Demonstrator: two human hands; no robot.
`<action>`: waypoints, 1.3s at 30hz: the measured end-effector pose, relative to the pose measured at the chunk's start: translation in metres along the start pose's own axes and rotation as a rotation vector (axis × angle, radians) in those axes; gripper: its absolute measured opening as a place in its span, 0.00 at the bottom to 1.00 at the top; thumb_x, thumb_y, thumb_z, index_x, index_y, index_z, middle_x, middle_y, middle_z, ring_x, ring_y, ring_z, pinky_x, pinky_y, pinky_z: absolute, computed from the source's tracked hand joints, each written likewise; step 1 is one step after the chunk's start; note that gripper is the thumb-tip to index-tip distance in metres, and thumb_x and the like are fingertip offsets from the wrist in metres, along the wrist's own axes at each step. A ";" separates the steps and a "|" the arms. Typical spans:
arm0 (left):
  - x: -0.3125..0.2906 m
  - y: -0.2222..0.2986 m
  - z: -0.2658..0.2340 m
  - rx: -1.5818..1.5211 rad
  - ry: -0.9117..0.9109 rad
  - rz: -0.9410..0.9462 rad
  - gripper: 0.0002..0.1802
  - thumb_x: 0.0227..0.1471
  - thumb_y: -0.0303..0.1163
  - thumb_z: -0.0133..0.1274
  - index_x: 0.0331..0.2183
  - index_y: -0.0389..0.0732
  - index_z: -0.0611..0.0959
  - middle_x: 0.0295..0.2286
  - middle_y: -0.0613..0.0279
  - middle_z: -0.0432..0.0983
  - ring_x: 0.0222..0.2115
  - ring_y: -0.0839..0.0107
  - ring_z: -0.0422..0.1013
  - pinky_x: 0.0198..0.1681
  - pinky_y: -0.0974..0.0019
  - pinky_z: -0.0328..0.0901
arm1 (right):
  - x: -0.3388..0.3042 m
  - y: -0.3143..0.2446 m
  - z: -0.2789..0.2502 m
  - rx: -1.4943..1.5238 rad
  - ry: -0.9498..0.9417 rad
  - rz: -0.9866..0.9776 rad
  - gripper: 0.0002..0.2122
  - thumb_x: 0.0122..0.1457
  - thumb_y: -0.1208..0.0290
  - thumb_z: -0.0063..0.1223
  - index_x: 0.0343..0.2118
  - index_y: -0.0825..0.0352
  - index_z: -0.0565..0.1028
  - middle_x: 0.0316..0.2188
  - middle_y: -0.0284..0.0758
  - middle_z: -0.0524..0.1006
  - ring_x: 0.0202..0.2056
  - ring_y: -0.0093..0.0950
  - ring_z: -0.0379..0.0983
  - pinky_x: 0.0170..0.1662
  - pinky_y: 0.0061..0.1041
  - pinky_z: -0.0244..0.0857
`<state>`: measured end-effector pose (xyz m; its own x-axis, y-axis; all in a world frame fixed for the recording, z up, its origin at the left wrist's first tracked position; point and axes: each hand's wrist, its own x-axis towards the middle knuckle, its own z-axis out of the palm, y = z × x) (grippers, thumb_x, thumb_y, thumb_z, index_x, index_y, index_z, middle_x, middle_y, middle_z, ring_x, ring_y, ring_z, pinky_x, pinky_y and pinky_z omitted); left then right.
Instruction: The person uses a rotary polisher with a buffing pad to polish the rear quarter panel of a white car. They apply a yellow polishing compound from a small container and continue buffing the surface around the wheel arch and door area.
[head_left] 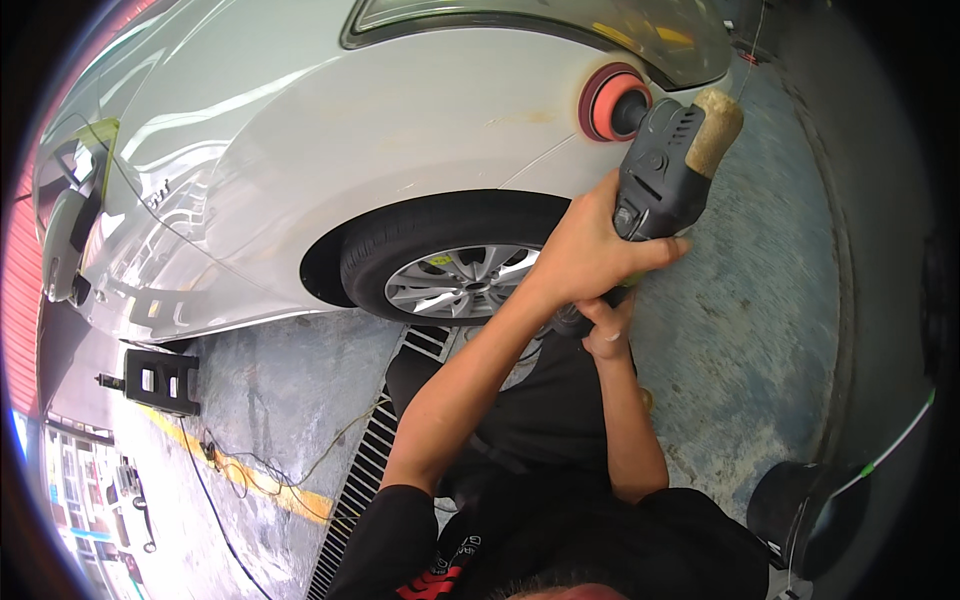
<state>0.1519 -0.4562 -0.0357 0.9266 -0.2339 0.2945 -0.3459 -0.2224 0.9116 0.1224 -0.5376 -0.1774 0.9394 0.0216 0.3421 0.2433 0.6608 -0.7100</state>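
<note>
A dark grey car polisher (662, 170) with a round red-orange pad (612, 103) is held up to the silver car. Its pad sits against the bodywork (460, 120) just below the headlight (640, 35). My left hand (598, 245) wraps round the middle of the polisher's body, thumb across it. Lower down, my right hand (608, 328) closes round the rear part of the polisher; some of its fingers are hidden. A tan, worn cover (715, 130) caps the polisher's head. Faint scratches and a yellowish smear mark the panel left of the pad.
The front wheel (470, 275) stands under the arch, left of my hands. A metal floor grate (365, 455) runs beside my legs. Cables (265, 475) trail over the floor at left, near a black plastic stool (163, 382). A dark round container (810, 515) stands at lower right.
</note>
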 end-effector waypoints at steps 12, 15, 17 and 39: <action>-0.085 -0.024 -0.118 -0.040 0.153 -0.095 0.36 0.41 0.43 0.73 0.48 0.31 0.80 0.38 0.54 0.82 0.37 0.66 0.80 0.44 0.60 0.74 | -0.006 0.058 0.098 -0.041 -0.261 0.026 0.36 0.42 0.69 0.77 0.56 0.69 0.72 0.50 0.36 0.77 0.51 0.29 0.75 0.57 0.33 0.70; -0.098 -0.043 -0.130 -0.403 0.243 0.157 0.40 0.44 0.43 0.71 0.53 0.32 0.72 0.35 0.50 0.79 0.35 0.60 0.79 0.41 0.57 0.75 | 0.014 0.051 0.106 -0.359 -0.476 -0.109 0.39 0.45 0.60 0.76 0.60 0.71 0.70 0.49 0.37 0.79 0.48 0.31 0.77 0.57 0.33 0.70; -0.097 -0.044 -0.128 -0.355 0.265 0.205 0.43 0.47 0.51 0.70 0.54 0.36 0.68 0.32 0.52 0.74 0.32 0.58 0.76 0.43 0.54 0.73 | 0.025 0.046 0.097 -0.315 -0.567 -0.052 0.39 0.49 0.56 0.75 0.61 0.71 0.70 0.49 0.36 0.79 0.48 0.30 0.77 0.55 0.32 0.70; -0.074 -0.036 -0.106 -0.134 0.315 0.167 0.42 0.52 0.61 0.66 0.49 0.29 0.80 0.38 0.54 0.82 0.38 0.67 0.78 0.45 0.61 0.73 | 0.015 0.043 0.107 0.079 -0.259 -0.061 0.39 0.57 0.42 0.70 0.58 0.73 0.71 0.45 0.32 0.78 0.46 0.23 0.74 0.49 0.25 0.69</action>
<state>0.1111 -0.3306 -0.0598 0.8660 0.0509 0.4974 -0.4933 -0.0748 0.8666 0.1213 -0.4290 -0.1366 0.8283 0.1639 0.5357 0.2685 0.7231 -0.6364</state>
